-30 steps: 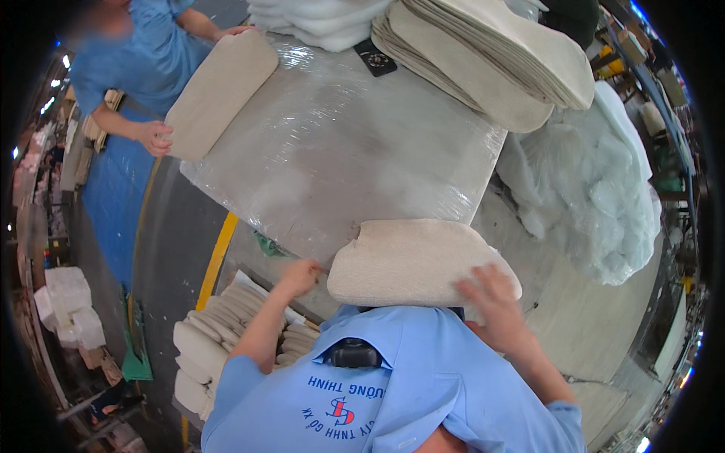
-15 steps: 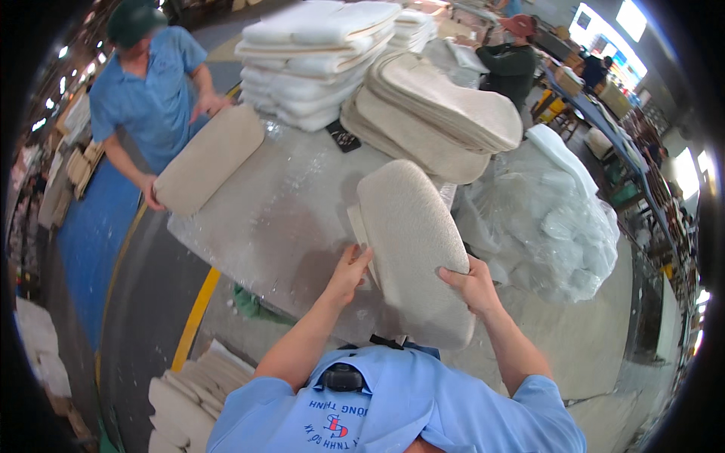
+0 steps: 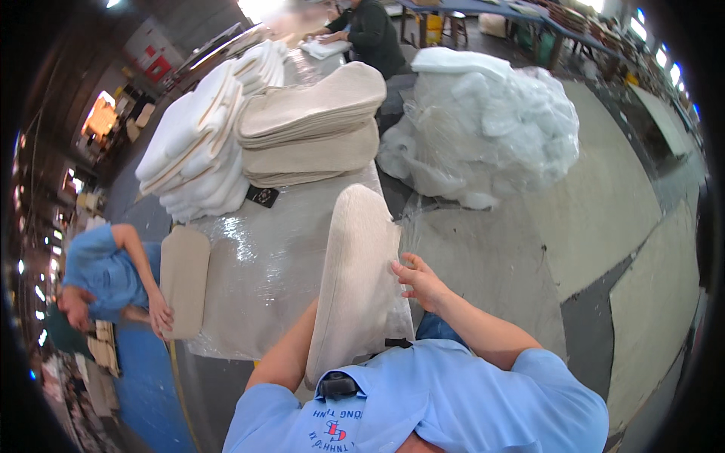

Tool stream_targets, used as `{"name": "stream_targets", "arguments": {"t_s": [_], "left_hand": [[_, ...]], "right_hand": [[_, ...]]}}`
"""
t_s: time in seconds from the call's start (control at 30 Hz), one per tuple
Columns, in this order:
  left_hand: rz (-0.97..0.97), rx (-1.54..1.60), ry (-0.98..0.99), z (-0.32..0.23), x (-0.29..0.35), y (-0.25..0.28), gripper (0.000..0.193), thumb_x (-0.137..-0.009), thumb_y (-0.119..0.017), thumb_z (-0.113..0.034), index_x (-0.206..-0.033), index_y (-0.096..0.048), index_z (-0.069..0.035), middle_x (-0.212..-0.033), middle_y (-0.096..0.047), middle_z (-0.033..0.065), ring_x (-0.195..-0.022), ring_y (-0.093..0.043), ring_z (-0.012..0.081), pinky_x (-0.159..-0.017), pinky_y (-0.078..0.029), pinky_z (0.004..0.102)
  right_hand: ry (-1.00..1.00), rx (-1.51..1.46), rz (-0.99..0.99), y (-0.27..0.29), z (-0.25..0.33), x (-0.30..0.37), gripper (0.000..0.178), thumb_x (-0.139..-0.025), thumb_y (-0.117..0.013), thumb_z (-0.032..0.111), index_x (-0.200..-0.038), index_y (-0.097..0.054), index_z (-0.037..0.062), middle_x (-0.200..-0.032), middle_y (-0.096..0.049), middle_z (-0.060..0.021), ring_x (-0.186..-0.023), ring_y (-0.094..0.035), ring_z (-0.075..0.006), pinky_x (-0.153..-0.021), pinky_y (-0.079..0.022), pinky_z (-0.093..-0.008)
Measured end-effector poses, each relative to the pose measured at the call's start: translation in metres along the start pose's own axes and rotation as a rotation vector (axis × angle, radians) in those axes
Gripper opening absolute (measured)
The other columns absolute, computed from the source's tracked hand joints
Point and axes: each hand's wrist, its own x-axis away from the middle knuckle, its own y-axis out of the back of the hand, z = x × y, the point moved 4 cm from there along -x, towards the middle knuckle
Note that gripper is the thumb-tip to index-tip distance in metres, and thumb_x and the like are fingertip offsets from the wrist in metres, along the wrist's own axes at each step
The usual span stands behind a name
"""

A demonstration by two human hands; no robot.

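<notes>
Two loose beige cushion pads: one pad (image 3: 359, 279) at centre, one flat pad (image 3: 183, 279) at left. Two stacks at upper centre: white pads (image 3: 200, 143) and beige pads (image 3: 313, 124). One plastic-wrapped bundle (image 3: 483, 124), upper right. One table (image 3: 264, 264).

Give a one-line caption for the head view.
Right hand touches a beige cushion stood on a plastic-covered table.

Single head-worn fisheye view, looking steeply down, close over wrapped table (image 3: 264, 264)
</notes>
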Motion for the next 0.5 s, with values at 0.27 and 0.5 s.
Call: {"name": "stream_targets", "arguments": {"t_s": [0.27,0.5], "left_hand": [[-0.265,-0.659,0.114,0.011,0.011,-0.017,0.045,-0.108,-0.054,-0.039,-0.123,-0.071,0.0,-0.11,-0.075,0.0084,-0.1,-0.069,0.0205,-0.087,-0.054,0.0364],[-0.315,-1.601,-0.199,0.025,-0.019,0.001,0.04,-0.101,-0.062,-0.039,-0.109,-0.071,0.0,-0.095,-0.071,0.0199,-0.094,-0.068,0.027,-0.088,-0.052,0.0421]], "right_hand": [[-0.03,-0.292,-0.172,0.025,-0.084,-0.006,0.029,-0.104,-0.062,0.023,-0.129,-0.063,0.0095,-0.112,-0.071,-0.0037,-0.094,-0.063,-0.015,-0.075,-0.049,-0.0343],[-0.089,-0.231,-0.117,0.04,-0.127,-0.03,0.029,-0.1,-0.061,0.016,-0.127,-0.066,0.0072,-0.11,-0.072,-0.0075,-0.093,-0.068,-0.0217,-0.068,-0.053,-0.0379]]}}
